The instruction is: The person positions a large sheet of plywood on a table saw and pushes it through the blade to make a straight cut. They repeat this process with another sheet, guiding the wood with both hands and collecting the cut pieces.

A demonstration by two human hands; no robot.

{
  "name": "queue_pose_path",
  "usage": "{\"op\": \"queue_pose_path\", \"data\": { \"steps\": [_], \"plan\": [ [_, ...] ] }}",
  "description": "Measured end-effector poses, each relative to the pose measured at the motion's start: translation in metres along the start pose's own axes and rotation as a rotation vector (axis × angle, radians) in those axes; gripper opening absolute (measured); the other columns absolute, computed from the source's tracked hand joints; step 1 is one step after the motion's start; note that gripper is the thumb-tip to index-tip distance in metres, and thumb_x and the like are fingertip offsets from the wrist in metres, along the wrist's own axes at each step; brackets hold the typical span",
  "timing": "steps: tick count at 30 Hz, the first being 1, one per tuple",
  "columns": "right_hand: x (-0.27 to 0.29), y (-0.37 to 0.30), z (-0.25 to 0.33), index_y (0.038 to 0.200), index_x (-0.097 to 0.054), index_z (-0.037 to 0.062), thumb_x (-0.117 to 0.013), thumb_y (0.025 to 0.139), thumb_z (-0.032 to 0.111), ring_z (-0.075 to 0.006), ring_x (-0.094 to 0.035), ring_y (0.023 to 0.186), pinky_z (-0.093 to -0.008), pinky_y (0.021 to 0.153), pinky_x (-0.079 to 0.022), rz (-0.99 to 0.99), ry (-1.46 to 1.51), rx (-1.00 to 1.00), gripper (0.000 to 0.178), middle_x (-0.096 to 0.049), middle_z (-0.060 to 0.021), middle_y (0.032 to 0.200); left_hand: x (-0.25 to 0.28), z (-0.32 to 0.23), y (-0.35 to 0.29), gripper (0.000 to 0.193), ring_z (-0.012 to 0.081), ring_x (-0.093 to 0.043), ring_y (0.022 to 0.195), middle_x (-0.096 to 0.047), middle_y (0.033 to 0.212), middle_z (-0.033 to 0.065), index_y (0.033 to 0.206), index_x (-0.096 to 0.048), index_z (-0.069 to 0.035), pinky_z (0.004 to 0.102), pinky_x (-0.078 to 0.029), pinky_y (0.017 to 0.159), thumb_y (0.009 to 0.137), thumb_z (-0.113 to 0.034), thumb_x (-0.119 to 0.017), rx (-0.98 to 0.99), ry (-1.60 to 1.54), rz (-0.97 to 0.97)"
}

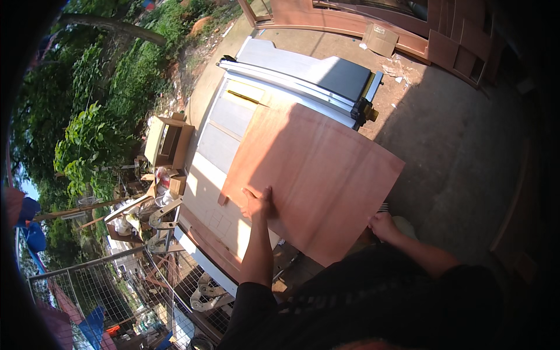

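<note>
A large reddish-brown plywood sheet (326,169) lies across the saw table (224,119), its near part reaching past the table toward my body. My left hand (256,204) rests on top of the sheet by its left side, fingers spread. At the right edge, near the closest corner, my right hand (383,226) is closed on the plywood; its fingertips are partly hidden. Just beyond the sheet's far left corner is a yellow strip (244,97) set in the table. A narrow wooden strip (223,196) shows at the sheet's left edge.
A silver sliding rail (291,87) with a grey panel (326,71) runs along the table's far side. Behind it are a cardboard box (380,39) and stacked wooden frames (344,26). To the left stand a wooden box (169,141), metal brackets (165,213) and wire fencing (99,286).
</note>
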State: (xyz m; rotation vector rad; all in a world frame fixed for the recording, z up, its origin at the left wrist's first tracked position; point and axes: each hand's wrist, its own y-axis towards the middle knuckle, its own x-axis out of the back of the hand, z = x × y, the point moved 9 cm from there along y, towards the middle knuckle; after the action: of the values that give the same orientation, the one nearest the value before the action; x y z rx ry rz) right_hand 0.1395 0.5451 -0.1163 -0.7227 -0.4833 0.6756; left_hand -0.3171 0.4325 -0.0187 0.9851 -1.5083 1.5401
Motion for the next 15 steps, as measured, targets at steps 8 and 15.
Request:
{"op": "queue_pose_path", "data": {
  "steps": [8,15],
  "plan": [
    [-0.010,0.018,0.000,0.071,-0.068,0.0016,-0.061,0.093,0.029,-0.0245,-0.066,0.059,-0.0407,0.060,-0.051,-0.024,-0.052,0.039,0.036,-0.065,-0.0135,0.061,0.010,-0.007,0.002,0.115,0.0463,-0.038,0.132,-0.032,0.141,0.0407,0.162,-0.009,-0.037,0.0545,-0.041,0.105,0.074,-0.071,-0.075,-0.036,-0.101,0.023],
    [-0.021,0.031,0.008,0.071,-0.067,0.0014,-0.060,0.095,0.027,-0.0204,-0.062,0.057,-0.0384,0.057,-0.047,-0.010,-0.047,0.055,0.036,-0.063,-0.0111,0.061,0.014,-0.012,0.027,0.115,0.0492,-0.035,0.133,-0.030,0.140,0.0429,0.163,-0.010,-0.033,0.0549,-0.042,0.104,0.075,-0.072,-0.073,-0.089,-0.039,0.010]
  ]
}}
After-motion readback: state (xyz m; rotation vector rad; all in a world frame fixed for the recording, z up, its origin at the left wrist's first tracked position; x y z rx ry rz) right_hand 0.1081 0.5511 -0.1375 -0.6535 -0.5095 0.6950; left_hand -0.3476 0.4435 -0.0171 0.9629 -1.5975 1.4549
